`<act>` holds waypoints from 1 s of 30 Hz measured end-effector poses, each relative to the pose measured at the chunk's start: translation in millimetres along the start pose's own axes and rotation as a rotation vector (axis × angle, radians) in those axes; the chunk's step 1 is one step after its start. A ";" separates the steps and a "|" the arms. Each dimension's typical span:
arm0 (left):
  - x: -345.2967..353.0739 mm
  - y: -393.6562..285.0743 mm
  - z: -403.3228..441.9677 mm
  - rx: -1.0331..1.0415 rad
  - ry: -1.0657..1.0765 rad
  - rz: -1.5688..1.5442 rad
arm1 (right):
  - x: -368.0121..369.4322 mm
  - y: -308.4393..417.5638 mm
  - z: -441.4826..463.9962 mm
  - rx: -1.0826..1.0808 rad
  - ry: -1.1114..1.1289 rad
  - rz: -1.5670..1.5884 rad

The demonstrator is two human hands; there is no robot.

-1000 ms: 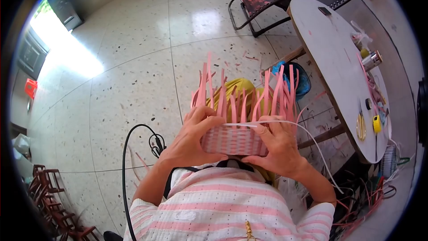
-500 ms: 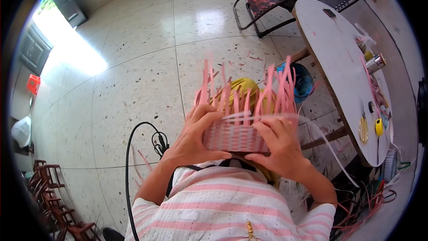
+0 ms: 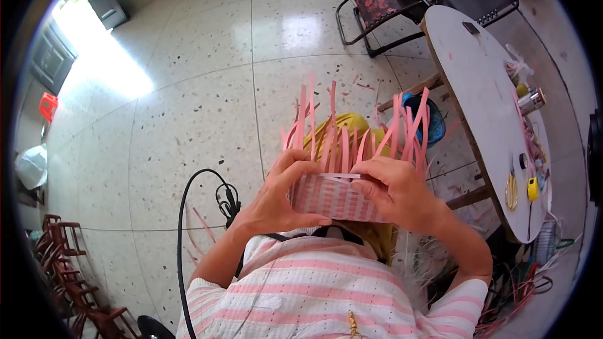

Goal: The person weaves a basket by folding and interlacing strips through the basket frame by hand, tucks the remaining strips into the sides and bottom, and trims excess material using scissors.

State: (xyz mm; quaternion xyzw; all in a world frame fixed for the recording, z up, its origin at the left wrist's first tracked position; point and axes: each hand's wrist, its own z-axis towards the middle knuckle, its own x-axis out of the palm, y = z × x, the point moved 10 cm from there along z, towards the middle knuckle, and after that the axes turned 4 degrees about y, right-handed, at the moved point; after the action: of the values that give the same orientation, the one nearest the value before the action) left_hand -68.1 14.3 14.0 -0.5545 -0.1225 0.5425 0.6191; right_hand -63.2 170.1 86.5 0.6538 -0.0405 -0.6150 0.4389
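Note:
A half-woven pink and white basket (image 3: 333,199) rests at my lap, its loose pink strips (image 3: 342,144) fanning away from me past its upper edge. My left hand (image 3: 282,191) grips its left end, thumb along the near side and fingers over the top. At the right, my right hand (image 3: 402,191) pinches a white weaving strip (image 3: 342,176) against the top row, thumb and forefinger pressed together. Part of the basket's right end is hidden behind that hand. Yellow cloth (image 3: 345,124) shows through the pink strips.
To the right stands a white table (image 3: 477,81) with scissors (image 3: 512,189), a yellow tape measure (image 3: 533,188) and a can (image 3: 531,101). A blue-lined bin (image 3: 433,119) is beside it. A folding chair (image 3: 383,6) stands beyond. Black cable (image 3: 182,238) hangs at my left.
My right hand has moved right and its fingers have closed in on the white strip. That strip, blurred and trailing right before, now lies along the top row. The view has shifted slightly.

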 end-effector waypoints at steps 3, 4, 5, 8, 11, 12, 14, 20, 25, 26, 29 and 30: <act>0.7 1.4 0.0 -0.012 0.022 0.009 | 12.0 -9.6 4.7 0.064 0.156 0.141; 1.4 1.4 1.0 -0.022 0.041 0.011 | 15.7 -11.6 5.1 0.082 0.197 0.131; 2.8 1.5 1.9 -0.032 0.062 0.013 | 15.2 -11.8 6.4 0.085 0.200 0.128; 3.3 -2.0 4.1 -0.002 0.062 0.043 | 19.1 -26.4 7.3 0.262 0.285 0.267; 3.8 -3.8 4.8 0.007 0.037 0.020 | 12.1 -24.4 18.6 0.191 0.328 0.097; 4.5 -3.6 4.7 0.008 0.036 0.018 | 7.3 -13.9 24.6 0.050 0.276 -0.044; 4.3 -4.5 3.7 0.023 0.028 0.021 | 4.1 -8.4 34.9 -0.090 0.222 -0.184; 4.9 -5.3 1.9 0.043 0.021 -0.015 | 15.8 -9.4 59.6 -0.323 0.310 -0.191; 5.0 -2.3 0.8 0.026 0.026 -0.020 | 19.8 5.5 73.1 -0.361 0.434 -0.396; 6.3 -2.1 0.7 0.024 0.036 -0.019 | 19.4 9.9 74.6 -0.360 0.434 -0.397; 6.7 0.0 -0.2 0.013 0.033 0.002 | 21.6 22.8 75.9 -0.348 0.462 -0.560; 6.7 -0.1 -0.5 0.014 0.034 0.002 | 21.2 22.6 74.9 -0.282 0.475 -0.631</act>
State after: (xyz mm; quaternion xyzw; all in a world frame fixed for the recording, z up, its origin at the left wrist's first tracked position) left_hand -65.1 19.5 10.9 -0.5595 -0.1078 0.5345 0.6243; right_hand -110.0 104.5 95.0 0.6913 0.3489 -0.5509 0.3112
